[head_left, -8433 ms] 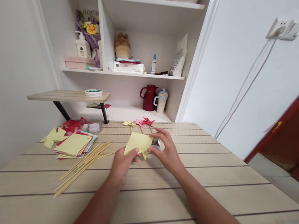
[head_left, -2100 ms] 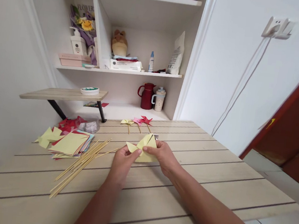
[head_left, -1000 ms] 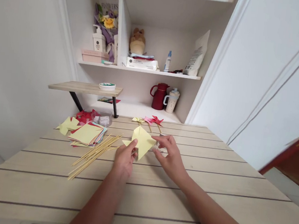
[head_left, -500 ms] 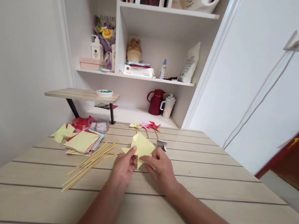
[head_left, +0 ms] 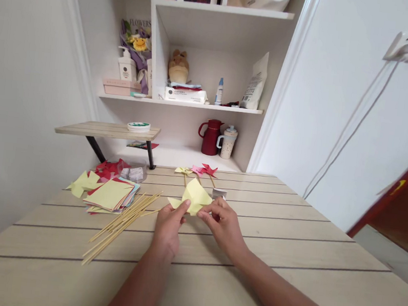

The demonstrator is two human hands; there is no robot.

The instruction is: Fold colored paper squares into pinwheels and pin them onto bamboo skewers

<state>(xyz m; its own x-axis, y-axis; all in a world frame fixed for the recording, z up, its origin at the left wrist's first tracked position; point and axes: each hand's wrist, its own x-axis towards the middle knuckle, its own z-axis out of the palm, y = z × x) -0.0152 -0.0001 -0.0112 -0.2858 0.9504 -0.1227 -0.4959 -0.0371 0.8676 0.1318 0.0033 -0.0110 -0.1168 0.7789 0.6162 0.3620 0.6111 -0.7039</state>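
A yellow paper pinwheel sheet, cut and partly folded, is held just above the table. My left hand is closed on its lower left, the thumb pressed near the middle of the paper. At the right side, my right hand pinches the paper's edge between thumb and fingers. Behind the sheet lie three finished pinwheels on sticks: a yellow pinwheel, a pink pinwheel and a red pinwheel. A small grey object, partly hidden by my right hand, is close by.
Left of my hands are several thin wooden sticks and a stack of coloured paper squares. Cut yellow paper, red paper pieces and a clear container sit farther left, near a small raised shelf.
The paper's lower point, which hung down between my hands, no longer shows. My right fingers have closed in on the right edge, and the sheet has tilted. The camera view has shifted slightly.
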